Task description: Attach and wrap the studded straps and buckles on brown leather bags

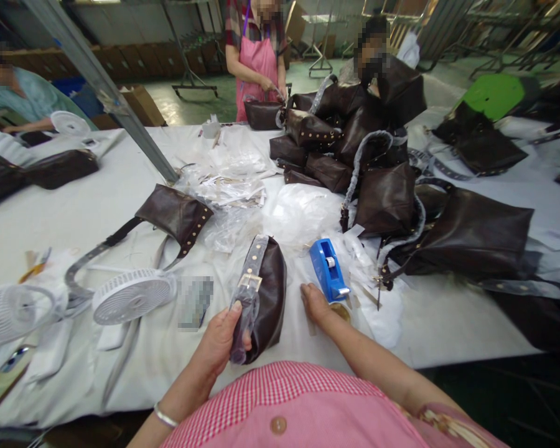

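Observation:
A dark brown handbag [273, 292] stands on the table in front of me, its buckled strap wrapped in clear plastic. My left hand [226, 333] grips the wrapped strap at the bag's near left end, thumb on top. To the right of the bag, my right hand [316, 303] rests low at the table beside a blue tape dispenser [325, 267]; its fingers are partly turned from view, so whether they hold anything is unclear. A roll of brown tape [340, 311] lies by the right wrist, partly hidden.
A pile of brown bags [385, 196] fills the right and back. Clear plastic wrapping [303, 208] lies beyond the bag. Another studded bag [175, 214], a white fan [133, 295] and a metal post [107, 87] are at left. A co-worker in a pink apron [256, 68] stands across.

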### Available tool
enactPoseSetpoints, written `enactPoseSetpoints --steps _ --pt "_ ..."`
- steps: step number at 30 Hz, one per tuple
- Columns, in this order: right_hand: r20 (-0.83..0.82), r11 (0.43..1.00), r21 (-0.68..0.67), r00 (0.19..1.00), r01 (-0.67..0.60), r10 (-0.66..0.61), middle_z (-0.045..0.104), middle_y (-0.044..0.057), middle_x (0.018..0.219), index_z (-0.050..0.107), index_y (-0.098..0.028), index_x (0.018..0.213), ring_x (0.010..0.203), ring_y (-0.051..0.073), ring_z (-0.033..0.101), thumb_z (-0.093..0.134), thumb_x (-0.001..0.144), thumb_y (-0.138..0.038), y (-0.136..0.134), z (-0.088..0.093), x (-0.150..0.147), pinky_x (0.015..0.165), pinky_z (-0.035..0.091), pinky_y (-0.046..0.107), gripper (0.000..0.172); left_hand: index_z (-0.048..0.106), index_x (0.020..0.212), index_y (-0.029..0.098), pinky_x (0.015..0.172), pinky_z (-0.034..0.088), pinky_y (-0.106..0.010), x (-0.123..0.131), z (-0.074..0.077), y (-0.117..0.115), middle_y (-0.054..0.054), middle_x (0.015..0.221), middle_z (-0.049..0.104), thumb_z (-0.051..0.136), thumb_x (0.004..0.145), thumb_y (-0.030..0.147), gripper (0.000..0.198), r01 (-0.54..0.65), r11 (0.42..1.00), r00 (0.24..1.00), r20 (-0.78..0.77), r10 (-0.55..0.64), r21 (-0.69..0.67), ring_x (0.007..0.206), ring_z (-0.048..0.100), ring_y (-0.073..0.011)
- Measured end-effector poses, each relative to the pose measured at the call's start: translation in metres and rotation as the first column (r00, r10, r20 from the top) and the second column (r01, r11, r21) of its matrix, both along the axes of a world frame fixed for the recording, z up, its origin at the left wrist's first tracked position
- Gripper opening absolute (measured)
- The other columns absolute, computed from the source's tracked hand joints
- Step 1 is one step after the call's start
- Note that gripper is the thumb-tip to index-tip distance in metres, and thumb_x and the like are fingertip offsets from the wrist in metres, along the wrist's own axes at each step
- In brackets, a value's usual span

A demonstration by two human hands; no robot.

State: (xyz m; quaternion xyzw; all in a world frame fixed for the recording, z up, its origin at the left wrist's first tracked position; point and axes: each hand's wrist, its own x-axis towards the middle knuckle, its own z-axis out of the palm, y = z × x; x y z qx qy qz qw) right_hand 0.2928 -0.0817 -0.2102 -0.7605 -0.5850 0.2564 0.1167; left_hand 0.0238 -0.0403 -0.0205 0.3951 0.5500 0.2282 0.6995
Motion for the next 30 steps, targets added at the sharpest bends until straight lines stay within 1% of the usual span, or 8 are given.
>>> enactPoseSetpoints --steps 6,13,18,21,24,27,28,30 --pt "-0.006 0.999 -0.041 1.0 0.025 -0.026 0.061 0.009 0.102 0.061 -0.015 0.094 0.088 0.018 0.053 0.049 0.087 -0.012 0.004 0.0 0.0 0.08 0.038 0.026 0.015 0.056 0.077 0.017 0.035 0.04 -0.02 -0.002 -0.003 0.0 0.0 0.047 0.061 0.052 0.085 0.061 0.045 0.013 1.0 1.0 0.02 -0.013 -0.01 0.037 0.053 -0.0132" --pt "-0.084 0.994 -0.004 0.991 0.105 -0.105 0.06 0.01 0.105 0.059 -0.015 0.094 0.1 0.021 0.053 0.051 0.082 -0.009 0.001 0.001 -0.002 0.088 0.039 0.029 0.015 0.056 0.077 0.017 0.034 0.039 -0.02 -0.001 -0.001 0.0 -0.001 0.047 0.061 0.051 0.086 0.061 0.046 0.032 0.999 0.999 0.016 -0.032 -0.019 0.037 0.052 -0.0129" --pt "-0.209 0.975 0.019 0.954 0.223 -0.214 0.06 0.01 0.101 0.057 -0.017 0.081 0.1 0.023 0.054 0.059 0.077 -0.01 0.003 0.017 -0.002 0.091 0.04 0.033 0.009 0.056 0.075 0.017 0.035 0.038 -0.02 0.001 0.0 0.0 -0.001 0.046 0.06 0.05 0.087 0.062 0.047 0.018 1.0 1.0 0.007 -0.018 -0.007 0.037 0.051 -0.0125" --pt "-0.347 0.959 0.007 0.9 0.284 -0.264 0.062 0.006 0.087 0.053 -0.019 0.074 0.089 0.021 0.059 0.06 0.077 -0.016 0.008 0.035 -0.001 0.085 0.045 0.035 0.008 0.057 0.075 0.016 0.035 0.039 -0.021 0.0 -0.002 0.002 -0.001 0.046 0.061 0.05 0.086 0.063 0.049 0.031 0.999 0.999 0.009 -0.031 -0.009 0.036 0.051 -0.0129" --pt "-0.537 0.954 -0.031 0.8 0.299 -0.268 0.062 0.0 0.069 0.052 -0.02 0.08 0.069 0.018 0.063 0.058 0.082 -0.029 0.009 0.063 -0.007 0.068 0.052 0.032 0.011 0.057 0.074 0.016 0.035 0.039 -0.021 -0.003 -0.004 0.003 -0.001 0.046 0.061 0.049 0.087 0.063 0.049 0.033 0.999 0.999 0.021 -0.033 -0.005 0.037 0.052 -0.0131" --pt "-0.705 0.943 -0.051 0.656 0.33 -0.268 0.065 -0.002 0.071 0.051 -0.019 0.103 0.065 0.018 0.067 0.056 0.085 -0.04 0.0 0.098 -0.025 0.06 0.054 0.03 0.028 0.058 0.072 0.016 0.035 0.039 -0.021 -0.003 -0.004 0.004 -0.002 0.046 0.061 0.049 0.087 0.063 0.05 0.031 0.999 0.999 0.028 -0.03 -0.014 0.036 0.052 -0.013" --pt "-0.765 0.93 -0.071 0.579 0.361 -0.283 0.067 -0.001 0.075 0.049 -0.019 0.11 0.068 0.017 0.069 0.055 0.086 -0.042 -0.005 0.109 -0.034 0.061 0.054 0.029 0.034 0.058 0.071 0.016 0.035 0.039 -0.021 -0.003 -0.004 0.004 -0.002 0.045 0.06 0.049 0.086 0.063 0.05 0.027 0.999 0.999 0.03 -0.027 -0.022 0.036 0.052 -0.013" --pt "-0.89 0.885 -0.214 0.291 0.414 -0.351 0.069 0.003 0.083 0.051 -0.018 0.112 0.069 0.017 0.07 0.061 0.083 -0.044 -0.018 0.129 -0.053 0.061 0.053 0.027 0.04 0.059 0.07 0.016 0.035 0.039 -0.021 -0.001 -0.004 0.004 -0.001 0.044 0.06 0.05 0.085 0.064 0.051 0.021 0.999 0.999 0.037 -0.02 -0.035 0.036 0.052 -0.0128"
